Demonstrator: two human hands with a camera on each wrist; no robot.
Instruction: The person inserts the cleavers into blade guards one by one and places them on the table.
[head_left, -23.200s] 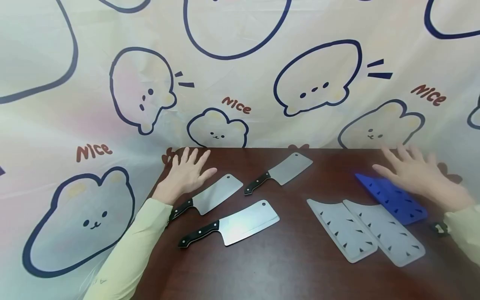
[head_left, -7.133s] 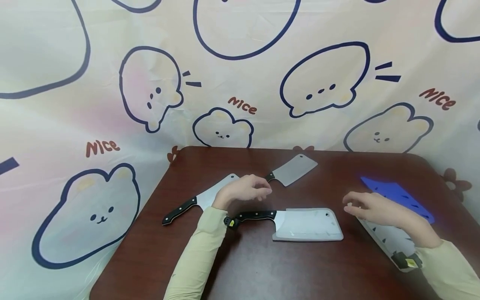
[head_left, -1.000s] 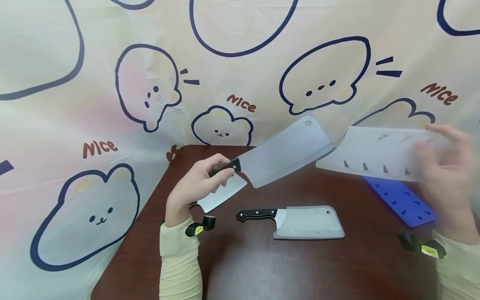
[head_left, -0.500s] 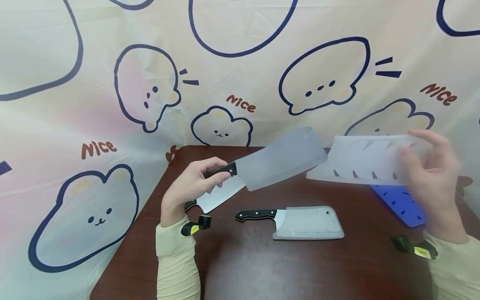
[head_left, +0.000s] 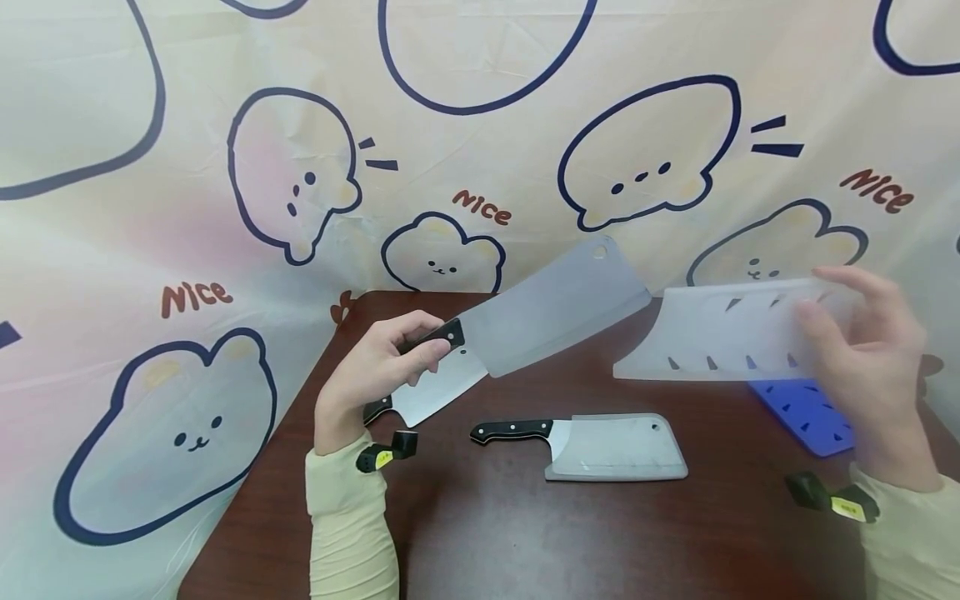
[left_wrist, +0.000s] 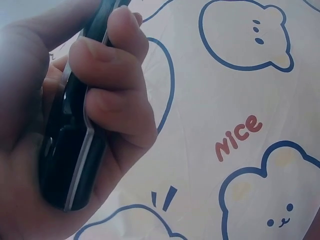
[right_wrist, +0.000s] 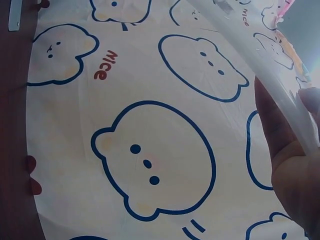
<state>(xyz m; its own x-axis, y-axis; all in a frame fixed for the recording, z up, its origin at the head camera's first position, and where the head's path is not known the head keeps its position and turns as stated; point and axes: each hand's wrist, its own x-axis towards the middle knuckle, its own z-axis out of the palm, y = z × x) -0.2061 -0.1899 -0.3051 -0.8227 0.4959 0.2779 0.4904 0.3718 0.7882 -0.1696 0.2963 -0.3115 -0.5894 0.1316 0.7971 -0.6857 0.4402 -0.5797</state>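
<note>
Left hand: the left hand (head_left: 375, 362) is wrapped round the black handle of the held knife (head_left: 555, 304), so most of the handle is hidden; its own camera misses the blade.
Right hand: the right hand (head_left: 873, 358) pinches the held white cover (head_left: 716, 333) up in the air, hiding that end; its own camera cuts off both.
Tip and cover: very close; I can't tell if they touch.
Other knife: the lying knife (head_left: 442, 392) is partly behind the left hand.
Blue cover: the blue cover (head_left: 806, 421) peeks out under the white one.
Covered knife: the covered knife (head_left: 618, 447) lies on the table (head_left: 517, 533), same as seven seconds ago.
Changed: back then, the held knife lay on the table; now it's up.
</note>
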